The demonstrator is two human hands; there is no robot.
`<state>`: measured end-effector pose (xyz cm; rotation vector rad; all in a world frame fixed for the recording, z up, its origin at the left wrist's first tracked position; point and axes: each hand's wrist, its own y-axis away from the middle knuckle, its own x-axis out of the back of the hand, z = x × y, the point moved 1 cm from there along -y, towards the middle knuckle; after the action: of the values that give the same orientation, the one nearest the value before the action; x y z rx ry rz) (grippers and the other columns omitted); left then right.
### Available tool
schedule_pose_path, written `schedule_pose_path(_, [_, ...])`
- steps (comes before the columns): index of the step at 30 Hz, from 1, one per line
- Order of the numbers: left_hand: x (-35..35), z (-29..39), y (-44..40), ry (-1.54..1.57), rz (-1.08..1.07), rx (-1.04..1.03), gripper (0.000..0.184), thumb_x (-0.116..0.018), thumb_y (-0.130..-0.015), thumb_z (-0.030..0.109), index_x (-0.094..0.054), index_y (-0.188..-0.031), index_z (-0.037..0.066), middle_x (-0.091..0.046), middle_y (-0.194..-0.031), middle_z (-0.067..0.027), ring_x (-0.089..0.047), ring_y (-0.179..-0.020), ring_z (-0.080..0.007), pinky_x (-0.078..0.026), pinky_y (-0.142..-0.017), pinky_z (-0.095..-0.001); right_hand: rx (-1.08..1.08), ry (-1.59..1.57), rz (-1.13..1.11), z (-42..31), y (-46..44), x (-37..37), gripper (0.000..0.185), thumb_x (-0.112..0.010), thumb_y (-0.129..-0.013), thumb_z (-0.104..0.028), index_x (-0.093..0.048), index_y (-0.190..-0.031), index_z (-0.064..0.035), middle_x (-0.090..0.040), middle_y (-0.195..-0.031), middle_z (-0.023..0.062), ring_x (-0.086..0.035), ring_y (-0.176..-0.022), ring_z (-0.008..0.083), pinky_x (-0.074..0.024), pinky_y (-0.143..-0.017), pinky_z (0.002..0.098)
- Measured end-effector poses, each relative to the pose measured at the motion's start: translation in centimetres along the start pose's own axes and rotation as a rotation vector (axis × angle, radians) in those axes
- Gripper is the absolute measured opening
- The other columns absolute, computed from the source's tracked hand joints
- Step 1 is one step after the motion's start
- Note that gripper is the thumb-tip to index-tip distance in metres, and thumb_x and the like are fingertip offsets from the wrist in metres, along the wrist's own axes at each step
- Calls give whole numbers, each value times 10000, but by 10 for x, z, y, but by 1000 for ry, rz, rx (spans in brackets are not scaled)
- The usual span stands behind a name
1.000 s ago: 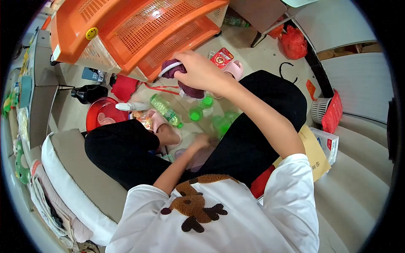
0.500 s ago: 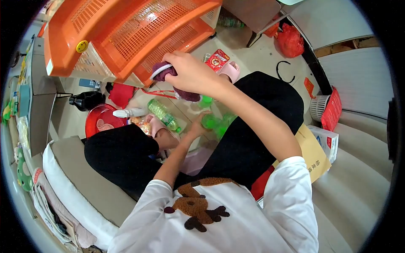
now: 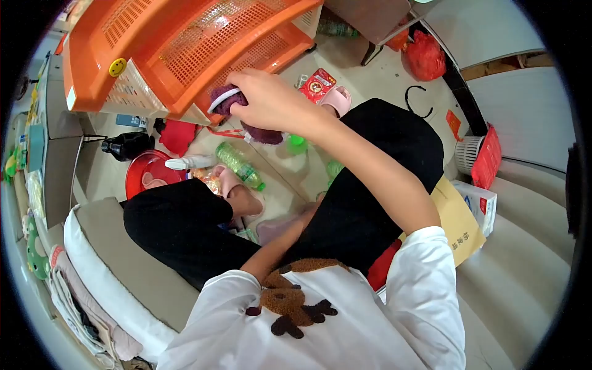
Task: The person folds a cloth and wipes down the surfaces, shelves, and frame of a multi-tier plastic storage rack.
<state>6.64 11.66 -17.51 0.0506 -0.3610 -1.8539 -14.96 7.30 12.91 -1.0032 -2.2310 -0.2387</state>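
My right hand [image 3: 264,97] is closed round a fuzzy purple cloth [image 3: 228,100] with a white edge, held up in front of the orange rack. More of the purple cloth hangs below my fingers. My left arm reaches down between my legs, and my left hand [image 3: 316,202] is mostly hidden behind my black-trousered leg, so its fingers do not show. Near it, a clear green bottle [image 3: 335,170] is partly covered by that leg. Another green bottle end [image 3: 297,144] shows beneath the cloth. A green-capped plastic bottle [image 3: 239,165] lies on the floor by my left foot.
An orange plastic rack [image 3: 209,46] stands ahead. On the floor are a red basin [image 3: 139,179], a black object [image 3: 126,147], a red packet [image 3: 318,85], a black headband [image 3: 417,102] and a red bag [image 3: 425,57]. A yellow envelope [image 3: 455,222] lies right of me.
My left hand has moved away from the green bottles, back and right behind my leg. My right hand with the purple cloth has shifted slightly left.
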Motion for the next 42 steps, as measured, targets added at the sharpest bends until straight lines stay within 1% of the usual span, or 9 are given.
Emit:
schedule_pose_path(4, [59,39,14,-571,-580,467,713,-726,-606,158,-377,-1219,55,-472,-1154,-184,-450,-1086,-291,-367,-904,-368,-1,21,12,5,3,0,310,-539,-689,-138,-532,-937,47,-554,-870,202,-543,-863,337,-438,-772,390])
schedule_pose_path(5, [77,47,8,-656,-483,571,719,-728,-607,164,-373,-1223,55,-472,-1153,-188,-449,-1086,-294,-365,-904,-370,1,20,13,5,2,0,310,-539,-689,-138,-532,-937,47,-554,-870,202,-543,-863,337,-438,-772,390])
schedule_pose_path(7, [96,19,-12,-392,729,39,628,-738,-601,207,-460,-1137,32,-568,-991,-180,-536,-951,-287,-410,-816,-389,0,5,27,5,3,1,309,-542,-691,-141,-531,-937,46,-553,-862,201,-544,-856,337,-440,-769,390])
schedule_pose_path(10, [108,51,-54,-345,720,-433,593,-740,-581,201,-489,-1094,40,-592,-931,-155,-561,-888,-305,-434,-767,-395,-6,11,16,6,2,3,317,-542,-697,-145,-531,-949,47,-554,-864,198,-546,-855,335,-441,-770,387])
schedule_pose_path(20, [88,67,3,-319,-182,-2,663,-686,-613,193,-395,-1187,35,-481,-1142,-202,-433,-1101,-352,-365,-917,-373,-18,21,26,8,3,5,318,-537,-701,-142,-534,-954,50,-547,-883,197,-544,-865,335,-441,-776,384])
schedule_pose_path(30, [33,51,27,267,-344,67,514,-553,-733,132,-391,-1189,-42,-405,-1195,-275,-373,-1167,-350,-323,-962,-376,-56,47,6,20,-3,-5,335,-558,-689,-140,-502,-948,64,-573,-834,240,-566,-808,364,-451,-719,407])
schedule_pose_path(33, [37,38,27,-462,-90,-419,410,-519,-746,119,-462,-1116,-48,-442,-1141,-286,-410,-1129,-356,-371,-916,-389,-118,126,-17,20,-11,-4,366,-586,-681,-169,-481,-939,69,-576,-785,256,-574,-783,376,-459,-692,415])
schedule_pose_path(35, [64,94,17,-866,-708,286,379,-518,-731,94,-481,-1080,-47,-468,-1115,-276,-447,-1083,-366,-403,-872,-410,-119,161,84,22,-18,-6,372,-597,-676,-186,-486,-927,64,-584,-785,244,-578,-793,369,-462,-698,408])
schedule_pose_path(42, [166,205,56,-703,-248,-25,511,-602,-703,110,-425,-1171,6,-503,-1110,-205,-492,-1030,-336,-398,-876,-375,-127,208,133,-14,-38,34,394,-597,-714,-282,-536,-954,24,-603,-833,223,-597,-811,332,-466,-719,382])
